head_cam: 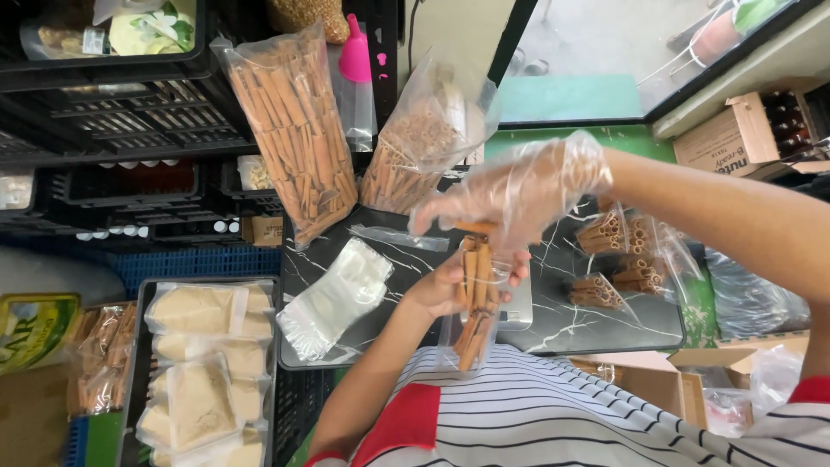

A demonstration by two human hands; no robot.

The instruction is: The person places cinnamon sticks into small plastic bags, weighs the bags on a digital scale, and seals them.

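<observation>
My left hand [439, 291] is bare and holds a small clear bag of cinnamon sticks [474, 304] upright over a small silver scale [521, 310]. My right hand [519, 188] wears a thin clear plastic glove. It hovers just above the bag's mouth, its fingertips pinching a short cinnamon stick [476, 227]. Both hands are over the black marble-patterned tabletop [553, 320], close to my striped shirt.
Two large open bags of cinnamon sticks [298, 130] [417, 149] lean at the table's far side. A stack of empty clear bags [337, 296] lies to the left, filled small packs [618, 259] to the right. A tray of beige powder packets [203, 363] sits lower left, beside black crates [112, 121].
</observation>
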